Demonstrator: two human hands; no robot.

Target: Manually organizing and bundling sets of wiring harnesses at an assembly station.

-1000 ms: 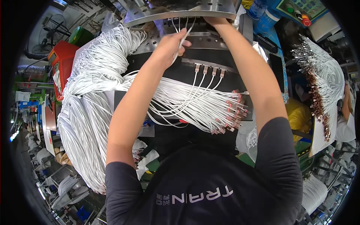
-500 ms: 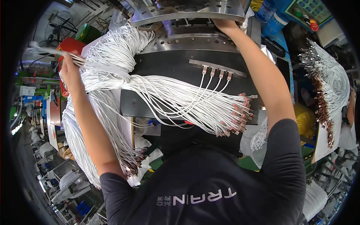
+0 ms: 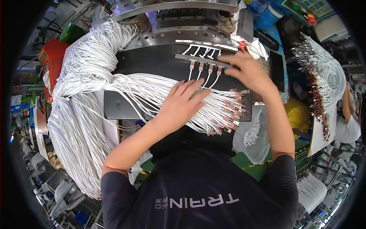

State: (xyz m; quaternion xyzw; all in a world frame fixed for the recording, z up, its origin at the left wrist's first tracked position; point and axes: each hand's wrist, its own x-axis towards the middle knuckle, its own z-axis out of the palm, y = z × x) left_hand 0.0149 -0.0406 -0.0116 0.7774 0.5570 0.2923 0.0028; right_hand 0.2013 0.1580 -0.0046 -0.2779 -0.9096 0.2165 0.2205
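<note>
My left hand (image 3: 183,105) lies with fingers spread over a bundle of white cables (image 3: 148,86), close to the thin cables leading up to a dark metal bar (image 3: 202,58). That bar holds several copper-coloured connectors (image 3: 206,68) in a row. At the bar's right end is my right hand (image 3: 249,70), its thumb and fingers apart and slightly blurred; whether they touch the bar I cannot make out. Just beyond lies a lighter metal bar (image 3: 206,45) with white moulded pieces (image 3: 202,51) along its near side. Loose connector ends (image 3: 228,112) fan out at the bundle's right.
A steel press plate (image 3: 175,10) spans the far side above a perforated metal base (image 3: 164,36). A large coil of white cables (image 3: 95,49) hangs over the table's left. At right are a control panel with a red button (image 3: 311,20) and another cable bundle (image 3: 324,87) near a co-worker.
My right hand has come out from under the press plate to the dark bar. My left hand has swung from the far left onto the cables. The lighter bar now lies beyond the dark one.
</note>
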